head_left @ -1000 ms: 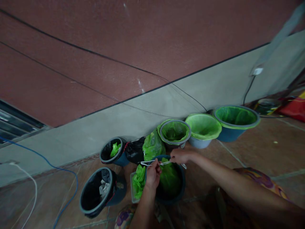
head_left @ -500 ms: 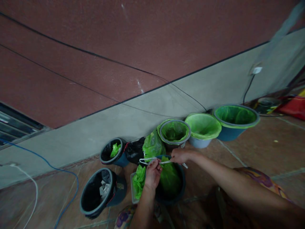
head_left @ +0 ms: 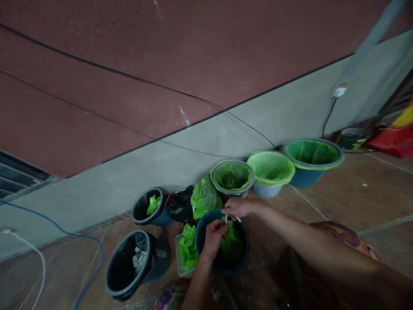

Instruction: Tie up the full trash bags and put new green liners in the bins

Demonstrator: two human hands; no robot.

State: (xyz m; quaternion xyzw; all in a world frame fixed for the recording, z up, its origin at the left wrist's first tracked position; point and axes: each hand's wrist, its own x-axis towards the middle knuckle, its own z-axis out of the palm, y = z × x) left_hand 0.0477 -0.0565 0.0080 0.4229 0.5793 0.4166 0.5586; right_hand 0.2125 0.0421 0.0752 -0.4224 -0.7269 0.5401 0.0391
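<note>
The white cord [head_left: 226,219] is pinched in the fingers of the right hand [head_left: 237,207] at one o'clock over the blue bucket [head_left: 230,272], above the green bag [head_left: 231,243] inside it. The left hand [head_left: 215,236] is held close at ten o'clock, fingers narrowed; in this dim view, whether cord is gripped there cannot be told. Small, even pulls are best used, so that thin plastic is not torn.

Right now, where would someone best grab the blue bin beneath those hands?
Probably the near-right rim of the blue bin, coming from the right: its rounded lip is exposed there beside the floor tiles, while the tray holding crumpled green plastic sits close on the left.
</note>
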